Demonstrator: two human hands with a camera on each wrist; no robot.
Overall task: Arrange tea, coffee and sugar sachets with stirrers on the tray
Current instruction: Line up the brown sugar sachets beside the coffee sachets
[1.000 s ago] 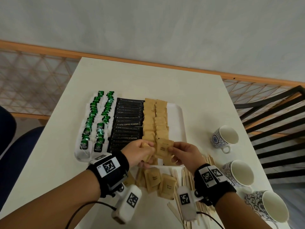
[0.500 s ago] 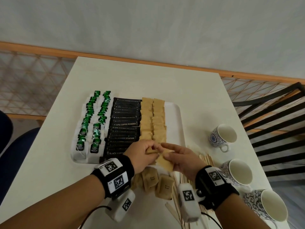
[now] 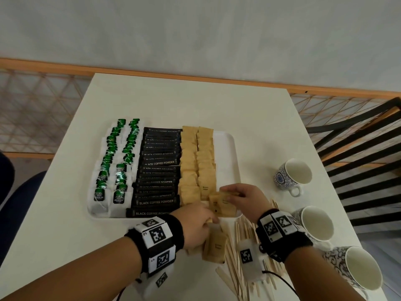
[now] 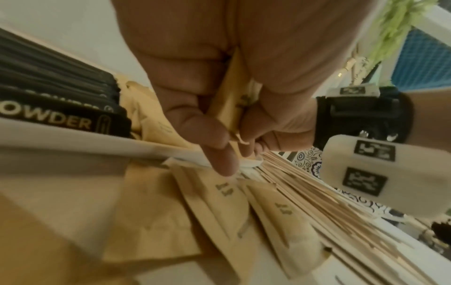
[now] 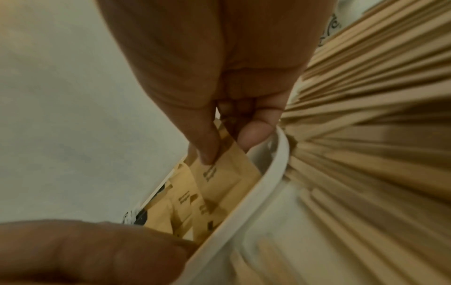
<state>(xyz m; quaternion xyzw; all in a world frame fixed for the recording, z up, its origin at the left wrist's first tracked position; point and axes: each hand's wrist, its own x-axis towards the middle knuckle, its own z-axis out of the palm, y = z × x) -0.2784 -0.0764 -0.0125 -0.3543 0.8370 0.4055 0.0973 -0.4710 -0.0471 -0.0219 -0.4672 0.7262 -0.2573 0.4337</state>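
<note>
A white tray (image 3: 230, 148) holds two columns of green tea sachets (image 3: 117, 161), a column of black coffee sachets (image 3: 159, 170) and two columns of brown sugar sachets (image 3: 198, 161). My right hand (image 3: 227, 195) pinches one brown sugar sachet (image 3: 224, 206) between thumb and fingers at the near end of the right sugar column; the right wrist view shows that sachet (image 5: 219, 173) just inside the tray rim (image 5: 268, 183). My left hand (image 3: 208, 216) grips a small bunch of sugar sachets (image 4: 229, 100) at the tray's near edge.
Loose sugar sachets (image 3: 214, 246) lie on the table below my left hand. A heap of wooden stirrers (image 3: 240, 263) lies beside them. Three patterned cups (image 3: 293, 177) stand along the right edge. A black slatted chair (image 3: 358, 159) is at the right.
My right hand has lowered the sachet from above the tray onto the near end of the right sugar column. My left hand has drawn back toward the tray's near edge.
</note>
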